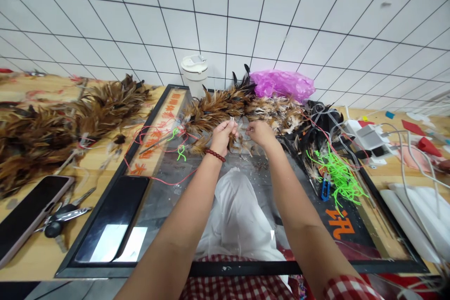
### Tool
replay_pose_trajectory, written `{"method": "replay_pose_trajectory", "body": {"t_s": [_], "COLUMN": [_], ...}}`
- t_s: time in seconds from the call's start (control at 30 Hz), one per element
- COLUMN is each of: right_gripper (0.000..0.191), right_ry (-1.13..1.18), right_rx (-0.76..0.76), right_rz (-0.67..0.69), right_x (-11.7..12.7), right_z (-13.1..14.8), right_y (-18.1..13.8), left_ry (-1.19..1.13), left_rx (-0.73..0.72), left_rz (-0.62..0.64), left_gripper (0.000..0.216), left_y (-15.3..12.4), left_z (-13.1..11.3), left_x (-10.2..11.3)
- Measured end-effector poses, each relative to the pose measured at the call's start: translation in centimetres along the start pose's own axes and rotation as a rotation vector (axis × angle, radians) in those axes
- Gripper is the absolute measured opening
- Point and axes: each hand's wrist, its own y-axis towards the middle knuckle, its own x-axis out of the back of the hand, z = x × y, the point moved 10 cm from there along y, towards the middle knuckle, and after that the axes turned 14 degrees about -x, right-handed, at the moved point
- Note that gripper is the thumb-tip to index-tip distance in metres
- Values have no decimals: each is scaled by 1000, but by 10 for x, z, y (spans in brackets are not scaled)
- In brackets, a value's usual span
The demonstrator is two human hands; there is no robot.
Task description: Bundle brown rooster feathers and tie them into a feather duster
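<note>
My left hand, a beaded bracelet on its wrist, is closed in a pinch on a small bunch of feathers. Pale quill ends stick up past the fingertips and brown tips hang below. Just to the right, my right hand has its thumb and fingers pressed together beside loose feathers; whatever they hold is too small to make out. Behind the left hand lies a brown feather pile, and behind the right one a paler, mottled pile. Both hands are above a black-framed glass panel.
Long brown feather strands cover the left side. A phone, another phone and keys lie nearer. Green cords, blue thread snips and chargers are right. A white lidded cup and pink plastic bag stand behind.
</note>
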Motion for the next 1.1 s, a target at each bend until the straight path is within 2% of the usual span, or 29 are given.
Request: {"method": "replay_pose_trajectory", "body": {"t_s": [0.07, 0.2, 0.27, 0.4, 0.5, 0.6, 0.67, 0.87, 1.1], "right_gripper": [15, 18, 16, 18, 25, 15, 13, 27, 32], "right_ry": [62, 292, 297, 245, 140, 127, 266, 818, 1039], "right_rx": [12, 42, 52, 63, -14, -11, 12, 126, 105], "right_rz": [-4, -73, -70, 113, 165, 250, 297, 412, 437], "right_x": [2, 23, 28, 10, -5, -18, -17, 10, 10], "right_z": [2, 1, 1, 7, 7, 10, 12, 30, 47], "right_y": [1, 4, 3, -3, -5, -6, -6, -18, -24], "left_ry": [-9, 7, 19, 26, 14, -9, -11, 69, 83], "left_rx": [-1, -10, -10, -6, -16, -15, -17, -44, -60], "left_rz": [-7, -17, -26, -34, -26, -40, -56, -63, -40], "left_gripper": [25, 25, 26, 27, 25, 23, 23, 24, 28], "left_y": [1, 2, 2, 1, 2, 2, 2, 3, 3], "left_z": [1, 1, 1, 1, 0, 0, 0, -3, -5], "left_x": [1, 3, 4, 5, 4, 6, 7, 8, 4]}}
